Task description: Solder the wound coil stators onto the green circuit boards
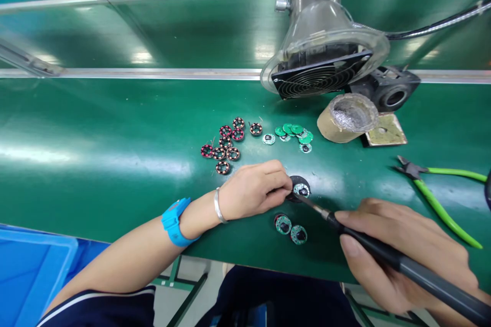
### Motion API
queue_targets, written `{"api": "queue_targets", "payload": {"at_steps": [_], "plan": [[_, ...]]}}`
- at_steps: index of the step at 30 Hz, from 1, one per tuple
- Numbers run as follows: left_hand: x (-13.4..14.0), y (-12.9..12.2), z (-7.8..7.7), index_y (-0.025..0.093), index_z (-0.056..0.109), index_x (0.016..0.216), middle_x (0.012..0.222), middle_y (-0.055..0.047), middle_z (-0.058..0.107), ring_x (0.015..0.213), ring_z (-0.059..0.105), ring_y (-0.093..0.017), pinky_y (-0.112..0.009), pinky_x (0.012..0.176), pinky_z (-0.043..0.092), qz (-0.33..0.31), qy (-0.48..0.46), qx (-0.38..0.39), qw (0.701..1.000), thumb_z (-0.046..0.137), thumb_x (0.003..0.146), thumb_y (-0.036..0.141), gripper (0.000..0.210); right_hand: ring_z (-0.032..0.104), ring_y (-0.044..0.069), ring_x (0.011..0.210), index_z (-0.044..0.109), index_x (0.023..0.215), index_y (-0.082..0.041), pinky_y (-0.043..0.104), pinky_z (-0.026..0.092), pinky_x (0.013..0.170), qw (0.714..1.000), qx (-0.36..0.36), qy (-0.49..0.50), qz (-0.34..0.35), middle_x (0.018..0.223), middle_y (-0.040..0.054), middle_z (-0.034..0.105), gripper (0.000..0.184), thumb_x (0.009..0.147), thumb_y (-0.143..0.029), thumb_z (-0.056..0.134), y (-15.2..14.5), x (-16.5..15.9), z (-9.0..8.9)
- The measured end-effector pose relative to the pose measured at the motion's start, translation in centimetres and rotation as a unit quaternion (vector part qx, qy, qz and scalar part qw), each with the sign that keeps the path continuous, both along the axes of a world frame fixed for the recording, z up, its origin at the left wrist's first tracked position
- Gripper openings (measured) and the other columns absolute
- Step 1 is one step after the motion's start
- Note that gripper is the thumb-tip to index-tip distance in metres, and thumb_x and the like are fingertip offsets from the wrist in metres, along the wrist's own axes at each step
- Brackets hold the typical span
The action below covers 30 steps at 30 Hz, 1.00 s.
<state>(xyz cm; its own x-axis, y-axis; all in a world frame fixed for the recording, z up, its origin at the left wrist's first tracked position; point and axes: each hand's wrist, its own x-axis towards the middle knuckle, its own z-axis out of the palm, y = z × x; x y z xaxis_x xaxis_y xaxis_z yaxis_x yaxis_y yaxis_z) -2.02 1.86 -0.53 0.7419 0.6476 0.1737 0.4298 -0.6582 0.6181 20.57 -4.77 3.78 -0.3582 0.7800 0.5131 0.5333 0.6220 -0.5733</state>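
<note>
Observation, standing beside the bench. The person's right hand [418, 237] is grasping a soldering iron [383, 254] pen-fashion, thumb and fingers closing firmly around its black grip. The tip is pointing into a small round circuit board [297, 188], which is lying within a dark round holder [301, 179] in front of the person. The left hand [257, 189] is resting at the holder's near-left edge, its fingers drawing together there; I cannot tell whether they are pinching the rim, a wire or nothing.

Step in hand, as I am judging it: heating a joint on this board while the left fingers are steadying the work. The move is calling for a still board, light pressure and fingertips staying clear of the hot metal.

Nearby, two round board pieces [290, 230] are lying side by side, nearer the person. Wound coils [232, 154] are sitting beyond the left hand, with loose boards [296, 129] to their right.

Hard to make out: the exact contact at the tip is blurring into the dark component, so touching or just above is remaining unclear. The fingertips are hiding part of the holder, and whatever is lying under the board is not showing. The frame edge is cutting off the iron's rear end.
</note>
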Motion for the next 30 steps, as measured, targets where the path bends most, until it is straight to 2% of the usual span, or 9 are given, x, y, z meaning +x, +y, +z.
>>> {"api": "queue_targets", "payload": {"at_steps": [14, 30], "plan": [[-0.03, -0.07, 0.01, 0.018, 0.064, 0.091, 0.089, -0.002, 0.064, 0.078, 0.061, -0.011, -0.021, 0.071, 0.050, 0.001, 0.005, 0.002, 1.000, 0.049, 0.091, 0.020, 0.015, 0.054, 0.012, 0.049, 0.062, 0.102, -0.016, 0.026, 0.046, 0.044, 0.999, 0.002, 0.050, 0.012, 0.062, 0.0010, 0.057, 0.034, 0.071, -0.003, 0.056, 0.45, 0.25, 0.29], [-0.06, -0.12, -0.14, 0.016, 0.063, 0.090, 0.088, -0.002, 0.063, 0.077, 0.061, -0.011, -0.021, 0.070, 0.050, -0.006, 0.004, 0.047, 0.999, 0.051, 0.091, 0.020, 0.013, 0.059, 0.011, 0.054, 0.061, 0.094, -0.015, 0.024, 0.050, 0.051, 1.000, 0.006, 0.011, 0.021, 0.062, 0.0016, 0.061, 0.022, 0.075, -0.006, 0.056, 0.35, 0.01, -0.05]]}}
